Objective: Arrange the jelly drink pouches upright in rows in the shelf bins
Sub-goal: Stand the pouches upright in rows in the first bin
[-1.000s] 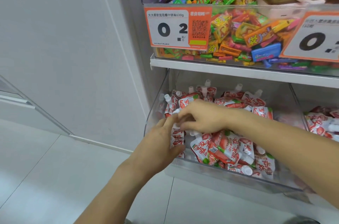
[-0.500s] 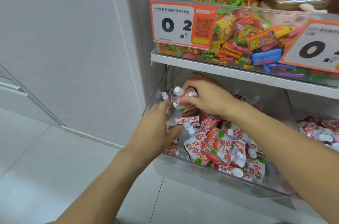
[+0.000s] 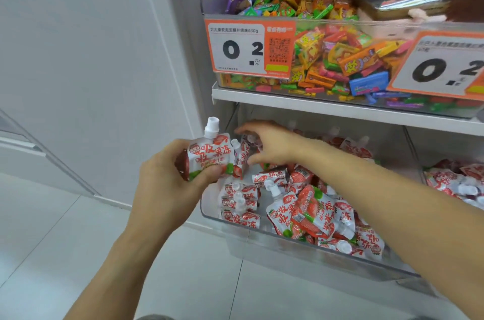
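Note:
My left hand (image 3: 167,183) grips a white and red jelly drink pouch (image 3: 209,154) upright, its white cap on top, just outside the left wall of the clear shelf bin (image 3: 262,241). More pouch edges show behind it in the same grip. My right hand (image 3: 272,144) reaches into the back left of the bin with fingers spread and relaxed over the pouches there. Several pouches (image 3: 309,212) lie jumbled across the bin, and a few stand along the left wall (image 3: 239,204).
A second bin of the same pouches (image 3: 453,181) sits to the right. Above, a white shelf (image 3: 314,107) carries a clear bin of coloured candy (image 3: 340,58) with orange price tags (image 3: 248,50). A white wall is at the left, and pale floor tiles lie below.
My left hand has come out of the bin to the left with a pouch held upright. My right hand has let go of the pouches and now reaches open toward the back.

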Motion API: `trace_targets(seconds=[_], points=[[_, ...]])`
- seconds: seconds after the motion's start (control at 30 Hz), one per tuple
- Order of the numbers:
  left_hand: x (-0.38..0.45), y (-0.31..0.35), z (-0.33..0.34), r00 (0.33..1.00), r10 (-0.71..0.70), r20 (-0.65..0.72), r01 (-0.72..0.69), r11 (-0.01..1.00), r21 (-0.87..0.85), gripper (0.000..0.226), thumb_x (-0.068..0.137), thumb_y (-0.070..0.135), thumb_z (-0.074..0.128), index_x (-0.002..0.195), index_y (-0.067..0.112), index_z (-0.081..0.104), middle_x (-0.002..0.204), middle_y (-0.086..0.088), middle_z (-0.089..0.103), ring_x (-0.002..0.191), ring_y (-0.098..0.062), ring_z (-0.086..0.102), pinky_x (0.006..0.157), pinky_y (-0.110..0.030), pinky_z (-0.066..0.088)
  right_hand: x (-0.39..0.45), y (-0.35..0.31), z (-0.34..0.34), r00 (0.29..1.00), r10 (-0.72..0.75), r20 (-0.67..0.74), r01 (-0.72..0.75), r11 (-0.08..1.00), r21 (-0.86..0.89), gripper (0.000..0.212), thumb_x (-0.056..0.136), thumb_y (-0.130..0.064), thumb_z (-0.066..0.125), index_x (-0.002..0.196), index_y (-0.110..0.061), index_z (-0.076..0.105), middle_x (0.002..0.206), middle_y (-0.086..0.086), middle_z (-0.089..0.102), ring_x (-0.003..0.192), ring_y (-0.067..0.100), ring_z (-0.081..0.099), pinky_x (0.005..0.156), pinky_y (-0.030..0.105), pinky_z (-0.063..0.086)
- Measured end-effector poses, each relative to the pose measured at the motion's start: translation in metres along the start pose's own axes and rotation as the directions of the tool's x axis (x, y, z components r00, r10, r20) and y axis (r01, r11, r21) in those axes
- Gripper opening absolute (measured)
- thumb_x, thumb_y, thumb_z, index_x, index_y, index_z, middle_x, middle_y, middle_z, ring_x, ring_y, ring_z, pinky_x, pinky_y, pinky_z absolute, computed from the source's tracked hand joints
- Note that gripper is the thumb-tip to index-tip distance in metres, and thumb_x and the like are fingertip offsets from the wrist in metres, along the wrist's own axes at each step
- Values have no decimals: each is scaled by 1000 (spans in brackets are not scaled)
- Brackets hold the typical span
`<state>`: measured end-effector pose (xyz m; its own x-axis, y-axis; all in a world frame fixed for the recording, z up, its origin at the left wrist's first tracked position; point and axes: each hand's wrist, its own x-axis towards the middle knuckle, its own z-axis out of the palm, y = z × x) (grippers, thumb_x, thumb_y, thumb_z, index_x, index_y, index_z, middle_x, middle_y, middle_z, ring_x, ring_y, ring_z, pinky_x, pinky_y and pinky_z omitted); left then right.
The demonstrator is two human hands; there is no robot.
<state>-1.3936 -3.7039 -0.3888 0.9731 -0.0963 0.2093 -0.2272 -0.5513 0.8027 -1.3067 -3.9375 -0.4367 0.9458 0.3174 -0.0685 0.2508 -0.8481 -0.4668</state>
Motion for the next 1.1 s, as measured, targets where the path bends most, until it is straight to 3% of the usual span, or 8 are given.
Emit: trace_targets(seconds=[0.07, 0.2, 0.37, 0.57, 0.7, 0.8, 1.0, 1.1], points=[[0, -2, -1, 999, -40, 3, 40, 997, -73, 40, 65, 33, 84, 100, 26, 66, 86, 14, 73, 75, -2, 70, 70, -22, 57, 15, -2, 10, 998, 31, 55, -23, 991, -133, 76, 72, -34, 86, 136, -15, 50, 133, 6, 56, 118, 24, 55, 92, 25, 43], [-3, -8, -7, 999, -50, -14, 47, 984, -169, 36, 65, 25, 85, 96, 26, 67, 83, 12, 74, 76, -6, 72, 74, -33, 59, 27, -2, 21, 996, 22, 81, -4, 976, -218, 46, 73, -42, 83, 106, -16, 65, 100, 4, 65, 88, 25, 62, 81, 41, 54], [-5, -8, -12, 996, -36, -84, 17, 976, -216, 35, 67, 22, 86, 96, 27, 67, 83, 13, 74, 76, -4, 71, 73, -28, 58, 17, -6, 18, 999, -15, 49, 28, 962, -272, 45, 65, -52, 85, 79, -20, 57, 75, -2, 58, 65, 17, 54, 56, 33, 46], [-8, -3, -8, 998, 31, -61, -39, 992, -121, 39, 66, 28, 86, 99, 31, 65, 83, 22, 69, 74, 7, 66, 65, -7, 50, 5, -14, 36, 997, -79, 13, 78, 928, -364, 45, 74, -61, 71, 67, -19, 58, 63, -4, 60, 57, 15, 58, 51, 34, 50], [-5, -7, -2, 998, 43, -45, -47, 995, -86, 40, 67, 27, 86, 101, 29, 65, 88, 19, 70, 78, 6, 66, 69, -8, 51, -8, -10, 22, 990, -2, 141, 22, 990, -142, 41, 83, -53, 72, 72, -13, 65, 66, 2, 65, 56, 13, 57, 55, 36, 49], [-1, -6, 4, 997, 56, -50, -59, 995, -76, 38, 70, 25, 84, 103, 28, 65, 89, 19, 70, 79, 5, 65, 70, -10, 51, -18, -10, -1, 955, 12, 297, -12, 1000, -3, 17, 88, -33, 74, 100, -22, 74, 88, -15, 69, 76, -4, 62, 73, 25, 50], [11, 9, 32, 984, 175, 44, -172, 983, -66, 32, 76, 20, 80, 102, 28, 64, 84, 16, 69, 75, 0, 63, 69, -16, 51, -48, -10, -15, 962, -158, 221, 6, 826, 564, 77, 71, -22, 89, 138, -28, 50, 134, -11, 60, 126, 9, 57, 102, 34, 50], [20, 12, 52, 971, 194, 138, -195, 981, -5, 32, 78, 15, 77, 102, 28, 62, 87, 16, 67, 80, 1, 62, 70, -15, 49, -51, -13, -1, 978, -147, 145, 60, 873, 484, 45, 78, -27, 84, 119, -25, 66, 114, -9, 71, 110, 9, 66, 99, 36, 52]])
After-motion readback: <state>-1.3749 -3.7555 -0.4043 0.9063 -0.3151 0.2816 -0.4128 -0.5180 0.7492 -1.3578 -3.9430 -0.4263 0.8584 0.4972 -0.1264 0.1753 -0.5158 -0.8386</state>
